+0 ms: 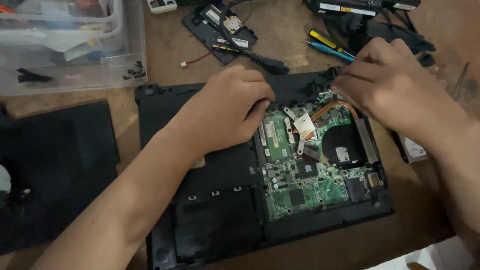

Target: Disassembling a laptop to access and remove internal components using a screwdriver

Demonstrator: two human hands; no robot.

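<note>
Head view, left hand (227, 112) curled on opened laptop (210, 200), right hand (387, 82) pinching at its far edge, grasp hidden.

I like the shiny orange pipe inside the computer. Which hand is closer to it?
Right. The right hand rests at the upper end of the copper pipe, nearly touching it. The left hand lies further off, left of the green circuit board.

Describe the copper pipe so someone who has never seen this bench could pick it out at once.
Start at the opened laptop base on the wooden table and go to its exposed green board. At the board's top right, just below the right hand, the copper pipe arcs above the round black fan. It is the only orange-brown curved metal piece there.
</note>
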